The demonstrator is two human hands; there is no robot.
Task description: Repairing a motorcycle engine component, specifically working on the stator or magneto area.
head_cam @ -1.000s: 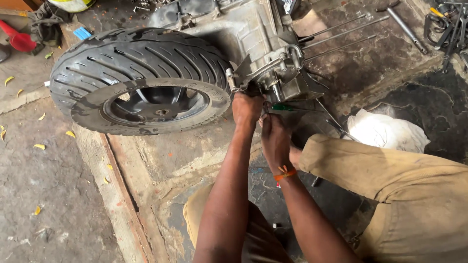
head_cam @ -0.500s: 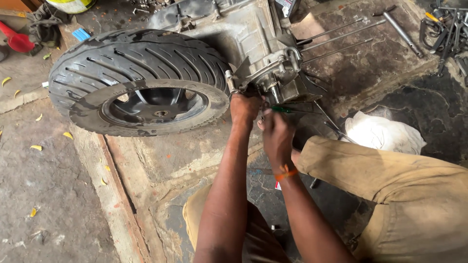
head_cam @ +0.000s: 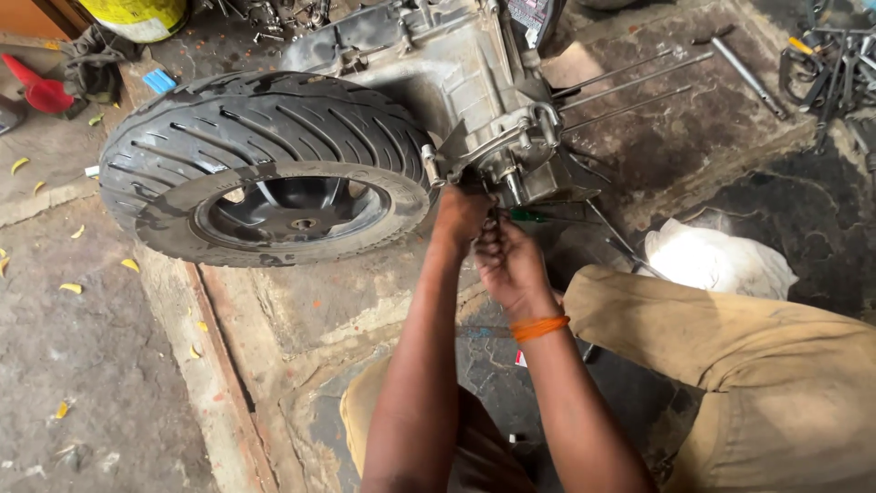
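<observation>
A scooter engine and drive casing (head_cam: 456,82) is seen lying on its side on a stained concrete floor (head_cam: 301,319), with the rear wheel (head_cam: 265,169) attached at one end. Both hands are pressed to the casing's lower edge: the left hand (head_cam: 459,217) is cupped against the metal just beside the tyre, while the right hand (head_cam: 511,265), marked by an orange thread at the wrist, is closed around a green-handled tool (head_cam: 529,216) whose tip is hidden under the casing, so the fastener being worked cannot be made out.

The job is judged to be partway through. The unit has already been taken off its vehicle and laid flat, and long bare studs (head_cam: 630,87) are left sticking out with nothing fitted over them; the wheel has not been removed.

The casing is of dull grey cast metal, ribbed and greasy. The tyre is of black rubber, rounded, cut with slanting grooves and dusted pale; the rim inside is dark, with spokes. A crumpled white cloth (head_cam: 712,260) is lying near the khaki-trousered knee (head_cam: 730,338). A long socket wrench (head_cam: 744,68) is set down well apart, a red funnel (head_cam: 41,87) and a yellow drum (head_cam: 137,14) at the far edge
</observation>
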